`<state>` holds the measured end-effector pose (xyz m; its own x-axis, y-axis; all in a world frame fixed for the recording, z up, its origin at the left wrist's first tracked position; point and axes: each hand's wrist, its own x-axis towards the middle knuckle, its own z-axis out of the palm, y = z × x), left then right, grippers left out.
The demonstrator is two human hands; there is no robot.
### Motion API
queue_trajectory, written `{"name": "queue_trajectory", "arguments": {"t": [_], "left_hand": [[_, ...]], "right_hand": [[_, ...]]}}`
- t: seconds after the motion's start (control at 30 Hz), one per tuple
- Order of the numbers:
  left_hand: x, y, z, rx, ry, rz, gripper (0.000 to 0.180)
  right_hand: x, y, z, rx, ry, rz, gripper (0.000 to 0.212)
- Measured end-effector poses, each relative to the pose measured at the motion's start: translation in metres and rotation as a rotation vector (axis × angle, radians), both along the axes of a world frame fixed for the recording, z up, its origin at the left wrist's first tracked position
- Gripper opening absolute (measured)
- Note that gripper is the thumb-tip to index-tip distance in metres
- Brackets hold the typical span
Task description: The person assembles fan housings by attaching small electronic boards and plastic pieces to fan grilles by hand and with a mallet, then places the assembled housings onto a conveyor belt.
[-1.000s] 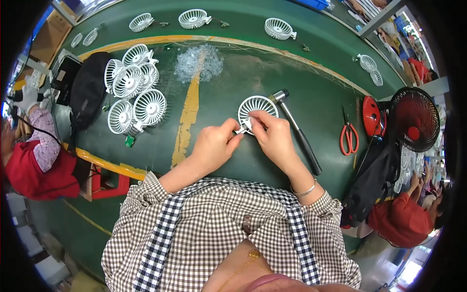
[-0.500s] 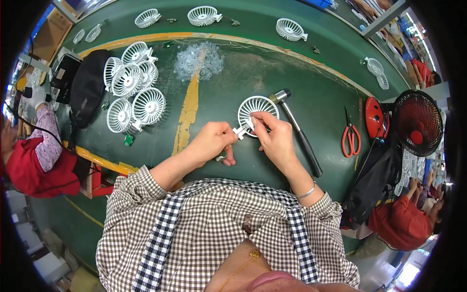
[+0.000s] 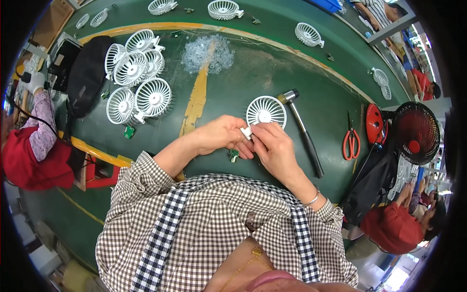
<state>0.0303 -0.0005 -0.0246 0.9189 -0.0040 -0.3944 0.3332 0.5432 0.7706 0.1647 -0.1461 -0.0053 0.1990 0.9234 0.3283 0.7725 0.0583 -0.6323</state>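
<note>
Both hands meet at the short white neck of a round, slotted fan housing [image 3: 266,111]. My left hand [image 3: 224,136] is closed, thumb and forefinger at the neck's left side. A small green circuit board [image 3: 234,155] shows just under its lower fingers; whether they grip the board is unclear. My right hand [image 3: 276,148] pinches the neck from the other side, its fingertips hiding the joint with the ring. Beyond the right fingers lies a hammer [image 3: 304,132] with a black handle, its head close to the housing's rim.
Several white fan housings [image 3: 130,68] are heaped at the left, near a black bag [image 3: 88,78]. Small clear parts [image 3: 208,54] form a pile at the back. Red-handled pliers [image 3: 350,143] and a black fan [image 3: 415,132] stand at the right. More housings sit on the far green belt [image 3: 265,22].
The housing has turned so its neck points toward me, and my left hand has shifted right, toward the right hand. The green board shows more below the left fingers.
</note>
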Motion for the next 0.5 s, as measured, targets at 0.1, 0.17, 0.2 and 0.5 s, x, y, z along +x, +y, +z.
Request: {"name": "queue_trajectory", "arguments": {"t": [0.1, 0.17, 0.2, 0.5], "left_hand": [[0.001, 0.0, 0.013, -0.033, -0.041, 0.021, 0.019], [0.003, -0.004, 0.008, -0.028, -0.049, 0.067, 0.024], [0.001, -0.008, 0.006, 0.045, -0.03, 0.103, 0.028], [-0.001, -0.036, 0.007, 0.214, -0.091, 0.524, 0.025]], "right_hand": [[0.001, -0.001, -0.01, 0.098, -0.033, -0.056, 0.022], [0.004, 0.0, -0.012, 0.095, 0.043, -0.03, 0.024], [0.004, 0.001, -0.015, 0.091, 0.093, 0.006, 0.024], [-0.008, -0.013, 0.015, -0.174, 1.2, -0.101, 0.026]]}}
